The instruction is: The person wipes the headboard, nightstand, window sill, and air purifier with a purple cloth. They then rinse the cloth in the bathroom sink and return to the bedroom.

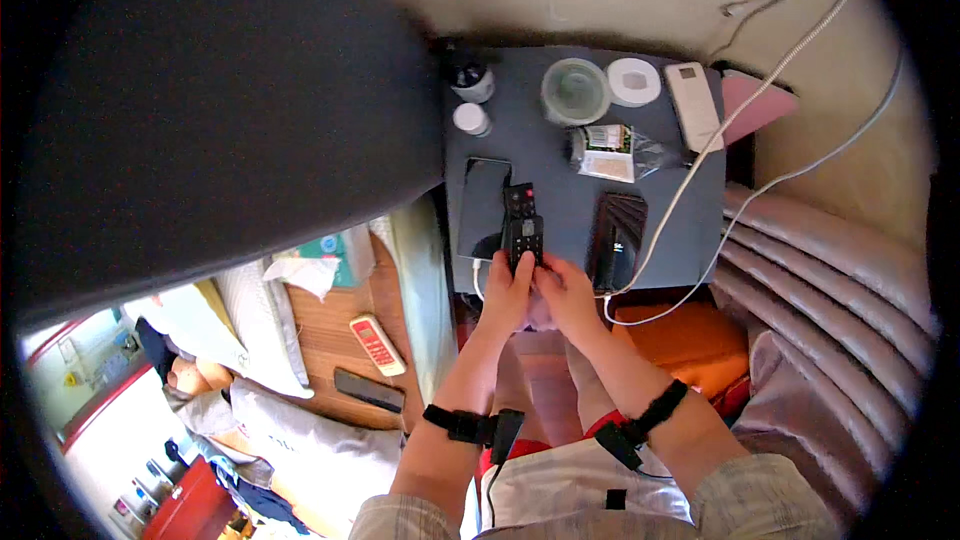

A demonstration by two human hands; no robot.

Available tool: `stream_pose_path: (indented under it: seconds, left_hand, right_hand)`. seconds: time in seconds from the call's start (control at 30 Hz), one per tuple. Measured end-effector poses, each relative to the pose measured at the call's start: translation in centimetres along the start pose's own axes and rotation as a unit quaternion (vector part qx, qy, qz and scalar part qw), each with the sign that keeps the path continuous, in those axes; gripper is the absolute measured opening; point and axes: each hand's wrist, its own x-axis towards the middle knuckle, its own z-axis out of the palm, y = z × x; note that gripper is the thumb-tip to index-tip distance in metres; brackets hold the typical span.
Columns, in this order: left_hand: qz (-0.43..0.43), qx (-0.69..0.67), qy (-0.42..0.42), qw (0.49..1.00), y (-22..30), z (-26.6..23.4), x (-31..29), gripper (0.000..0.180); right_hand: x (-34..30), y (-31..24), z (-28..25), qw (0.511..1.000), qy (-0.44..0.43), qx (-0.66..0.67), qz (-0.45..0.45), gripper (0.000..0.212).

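Above the near edge of a dark grey tabletop (pixel 545 165), my left hand (pixel 508 292) and my right hand (pixel 565 295) are close together, fingers closed round the lower end of a black remote control (pixel 526 232). My left thumb lies on its keys. A second black remote control (pixel 520 198), with a red button, shows just beyond it and partly behind; whether it is held too I cannot tell. Left of them a dark phone (pixel 483 195) lies flat with a white plug in its near end. Right of my hands lies another dark phone-like device (pixel 618 242), with a white cable at its near end.
Along the back stand a white-capped jar (pixel 471 119), a clear round tub (pixel 575 92), a white ring-shaped object (pixel 633 82), an opened packet (pixel 607 152) and a pale handset-like device (pixel 694 105). White cables (pixel 690 172) hang across the right side, near a quilted pinkish cover (pixel 830 270).
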Motion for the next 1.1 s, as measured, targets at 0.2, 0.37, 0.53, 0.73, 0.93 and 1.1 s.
stream_pose_path:
  seconds: [0.2,0.37,0.53,0.73,0.93,1.1]
  left_hand:
    - [0.007,-0.185,0.007,0.983,-1.9,-7.8,-6.5,0.042]
    - [-0.041,-0.398,0.078,0.913,-6.0,-17.1,-11.2,0.048]
    - [-0.05,-0.514,0.124,0.847,-10.2,-25.4,-10.4,0.056]
    - [0.008,-0.565,0.149,0.812,-10.0,-29.1,-1.9,0.054]
    - [-0.011,-0.129,0.472,0.872,-9.8,-29.9,2.3,0.069]
    - [0.156,-0.031,0.561,0.812,-7.9,-26.8,-3.0,0.039]
  right_hand:
    - [-5.6,-4.7,3.6,0.983,-0.127,-0.064,-0.114,0.045]
    - [-8.6,-7.5,10.9,0.938,-0.297,-0.082,-0.162,0.044]
    - [-8.6,-8.8,16.8,0.946,-0.316,-0.066,-0.017,0.036]
    - [-4.6,-8.1,8.1,0.968,-0.106,0.134,0.182,0.044]
    - [7.6,-5.3,2.1,0.966,0.101,0.023,-0.237,0.036]
    - [13.8,-1.6,2.2,0.874,0.054,-0.376,-0.302,0.051]
